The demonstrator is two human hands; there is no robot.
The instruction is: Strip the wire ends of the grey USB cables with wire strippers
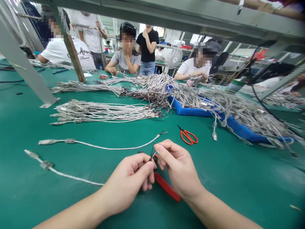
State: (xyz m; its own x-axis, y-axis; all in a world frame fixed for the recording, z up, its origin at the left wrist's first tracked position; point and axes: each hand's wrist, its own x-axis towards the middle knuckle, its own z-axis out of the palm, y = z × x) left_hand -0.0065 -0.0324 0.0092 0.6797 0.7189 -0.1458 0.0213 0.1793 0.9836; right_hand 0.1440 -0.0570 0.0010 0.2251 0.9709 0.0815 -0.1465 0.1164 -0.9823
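A white USB cable [73, 178] runs from its plug at the left to my left hand [134, 178], whose thumb and fingers pinch its stripped end. My right hand [176, 167] pinches the thin dark wires [152, 152] that stick up from that end. Under my hands lies a tool with a red handle [167, 187]; its head is mostly hidden. A second USB cable [107, 148] lies just beyond, its bare wire ends near my right fingers. Orange-handled scissors [188, 136] rest on the green table past my right hand.
A bundle of cables [105, 111] lies across the table, with a larger heap [154, 87] behind it. Blue trays [190, 111] overflow with cables at the right. A metal post [30, 63] stands at the left, and a shelf beam [166, 16] crosses overhead. Several people are beyond.
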